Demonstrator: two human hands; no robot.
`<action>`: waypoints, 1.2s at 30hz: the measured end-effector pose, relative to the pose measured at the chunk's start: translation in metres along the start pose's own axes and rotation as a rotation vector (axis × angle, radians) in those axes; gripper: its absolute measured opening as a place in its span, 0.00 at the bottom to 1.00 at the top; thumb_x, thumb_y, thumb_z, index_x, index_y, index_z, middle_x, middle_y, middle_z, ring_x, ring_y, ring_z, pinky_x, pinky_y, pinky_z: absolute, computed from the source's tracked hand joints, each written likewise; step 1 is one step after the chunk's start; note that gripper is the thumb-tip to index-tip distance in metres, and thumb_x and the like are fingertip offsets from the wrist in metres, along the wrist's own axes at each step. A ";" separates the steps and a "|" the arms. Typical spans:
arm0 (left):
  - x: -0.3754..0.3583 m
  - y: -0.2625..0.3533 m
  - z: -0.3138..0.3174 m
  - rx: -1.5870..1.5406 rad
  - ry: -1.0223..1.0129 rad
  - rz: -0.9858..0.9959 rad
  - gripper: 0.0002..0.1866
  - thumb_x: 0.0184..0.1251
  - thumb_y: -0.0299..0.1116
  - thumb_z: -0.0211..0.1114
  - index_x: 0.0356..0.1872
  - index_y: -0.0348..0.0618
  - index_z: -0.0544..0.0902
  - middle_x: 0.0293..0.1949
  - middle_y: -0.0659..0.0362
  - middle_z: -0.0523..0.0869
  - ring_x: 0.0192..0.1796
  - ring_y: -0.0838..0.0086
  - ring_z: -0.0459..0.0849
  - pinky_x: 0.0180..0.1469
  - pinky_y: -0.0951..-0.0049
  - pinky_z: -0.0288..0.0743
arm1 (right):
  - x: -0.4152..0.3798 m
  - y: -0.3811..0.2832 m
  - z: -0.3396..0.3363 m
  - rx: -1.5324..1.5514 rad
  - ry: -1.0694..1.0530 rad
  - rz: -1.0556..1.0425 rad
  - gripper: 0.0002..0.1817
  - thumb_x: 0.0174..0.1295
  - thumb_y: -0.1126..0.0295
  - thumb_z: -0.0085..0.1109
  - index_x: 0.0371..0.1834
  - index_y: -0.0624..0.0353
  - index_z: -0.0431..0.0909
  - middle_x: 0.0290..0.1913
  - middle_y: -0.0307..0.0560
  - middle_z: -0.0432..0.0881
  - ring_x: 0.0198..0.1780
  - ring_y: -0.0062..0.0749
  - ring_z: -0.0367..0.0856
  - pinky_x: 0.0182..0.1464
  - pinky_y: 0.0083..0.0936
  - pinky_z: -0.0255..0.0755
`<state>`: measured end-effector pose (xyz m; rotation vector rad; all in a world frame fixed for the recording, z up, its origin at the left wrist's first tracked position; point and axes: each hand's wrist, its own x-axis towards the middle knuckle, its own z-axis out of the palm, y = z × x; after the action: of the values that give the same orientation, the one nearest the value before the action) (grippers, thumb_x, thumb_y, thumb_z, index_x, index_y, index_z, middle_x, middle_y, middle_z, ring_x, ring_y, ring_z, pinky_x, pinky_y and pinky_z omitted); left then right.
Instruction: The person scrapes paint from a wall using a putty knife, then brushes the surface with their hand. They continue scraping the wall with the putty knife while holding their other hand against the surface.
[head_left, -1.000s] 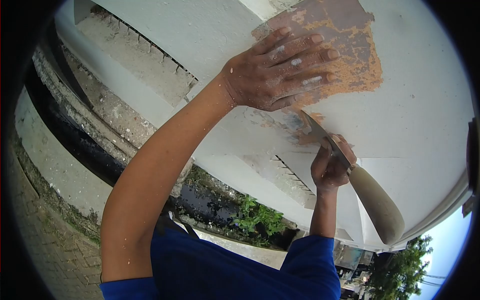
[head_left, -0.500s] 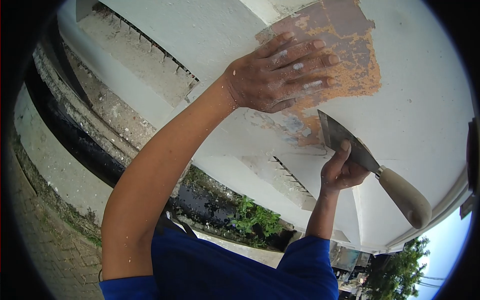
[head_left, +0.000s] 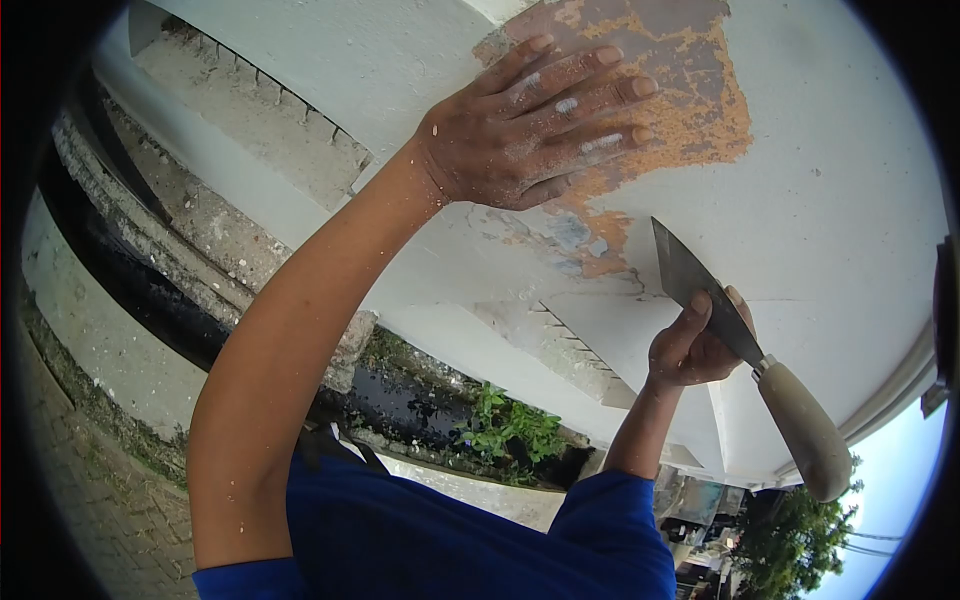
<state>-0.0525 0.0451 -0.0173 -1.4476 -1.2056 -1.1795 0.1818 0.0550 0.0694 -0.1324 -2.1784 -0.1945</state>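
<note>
My left hand (head_left: 525,135) lies flat with fingers spread against the white wall (head_left: 830,180), partly over a patch of bare orange and grey surface (head_left: 700,90). Whitish smears mark its fingers. Lower right, my right hand (head_left: 703,340) grips a scraper (head_left: 682,268) by its metal blade, thumb on the near face and fingers behind. The blade's wide edge points up and left; its pale handle (head_left: 805,425) hangs down to the right, outside my grasp. Between the hands, a smaller flaked area (head_left: 575,238) shows, with a thin crack beside it.
Slotted recesses (head_left: 240,95) cut into the wall at upper left and lower middle. Below runs a dark water channel (head_left: 400,405) with a green plant (head_left: 510,430). Paving (head_left: 110,500) lies at lower left, and a tree (head_left: 790,545) stands at lower right.
My left hand appears further left and slightly higher in view, as does the bare patch. The scraper has tilted steeper, its handle end lower, and a fingertip now shows behind the blade.
</note>
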 end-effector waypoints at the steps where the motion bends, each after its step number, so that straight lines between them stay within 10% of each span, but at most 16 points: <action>1: -0.001 0.001 -0.001 -0.015 -0.020 -0.010 0.23 0.57 0.51 0.47 0.57 0.70 0.66 0.63 0.69 0.60 0.67 0.71 0.52 0.69 0.61 0.35 | 0.000 0.001 -0.001 0.007 -0.003 -0.011 0.15 0.56 0.77 0.52 0.44 0.68 0.61 0.38 0.55 0.73 0.37 0.30 0.76 0.40 0.22 0.72; 8: -0.001 0.002 0.000 -0.030 -0.023 -0.032 0.27 0.54 0.51 0.52 0.58 0.70 0.63 0.64 0.70 0.57 0.67 0.72 0.51 0.70 0.61 0.34 | -0.012 0.007 0.008 0.001 0.072 0.056 0.15 0.56 0.79 0.51 0.44 0.68 0.60 0.39 0.53 0.73 0.35 0.30 0.75 0.39 0.22 0.72; 11: 0.000 0.002 0.001 -0.012 -0.021 -0.023 0.26 0.54 0.50 0.51 0.58 0.70 0.64 0.64 0.70 0.57 0.67 0.72 0.50 0.70 0.61 0.34 | -0.005 0.007 0.005 -0.018 -0.293 -0.202 0.15 0.56 0.80 0.51 0.45 0.68 0.59 0.37 0.54 0.73 0.32 0.29 0.76 0.33 0.24 0.73; 14: -0.001 0.002 -0.003 -0.034 -0.046 -0.031 0.26 0.55 0.50 0.50 0.58 0.70 0.64 0.64 0.70 0.57 0.67 0.71 0.50 0.70 0.61 0.34 | -0.004 0.006 0.013 0.118 0.139 0.042 0.14 0.56 0.81 0.50 0.43 0.67 0.59 0.35 0.56 0.75 0.31 0.28 0.77 0.31 0.20 0.72; 18: 0.002 0.002 0.000 -0.025 -0.008 -0.037 0.26 0.55 0.49 0.50 0.59 0.70 0.63 0.65 0.70 0.57 0.67 0.72 0.50 0.70 0.60 0.34 | 0.003 0.006 0.003 0.034 -0.298 -0.092 0.13 0.56 0.82 0.48 0.43 0.68 0.59 0.33 0.55 0.76 0.33 0.30 0.77 0.35 0.21 0.71; 28: 0.000 0.002 -0.001 -0.040 -0.062 -0.033 0.25 0.56 0.50 0.48 0.58 0.73 0.63 0.64 0.70 0.57 0.67 0.72 0.51 0.70 0.60 0.34 | -0.003 0.005 0.006 0.036 -0.217 -0.118 0.14 0.55 0.82 0.50 0.43 0.67 0.61 0.37 0.57 0.74 0.35 0.32 0.77 0.39 0.25 0.72; 31: -0.002 0.001 -0.003 -0.071 -0.062 -0.042 0.25 0.55 0.50 0.49 0.58 0.72 0.63 0.64 0.70 0.57 0.67 0.72 0.51 0.70 0.61 0.34 | -0.005 0.005 0.012 0.181 0.093 0.085 0.14 0.54 0.82 0.51 0.43 0.68 0.61 0.37 0.56 0.74 0.36 0.31 0.77 0.40 0.25 0.72; 36: 0.001 0.002 0.000 -0.030 -0.020 -0.027 0.25 0.55 0.49 0.50 0.58 0.71 0.64 0.64 0.70 0.57 0.67 0.72 0.51 0.69 0.61 0.35 | -0.001 0.005 0.011 0.033 -0.055 -0.070 0.13 0.55 0.82 0.51 0.42 0.69 0.62 0.37 0.54 0.74 0.37 0.29 0.75 0.40 0.20 0.70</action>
<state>-0.0510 0.0446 -0.0169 -1.4731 -1.2292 -1.2089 0.1745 0.0618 0.0634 -0.0435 -2.2418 -0.1968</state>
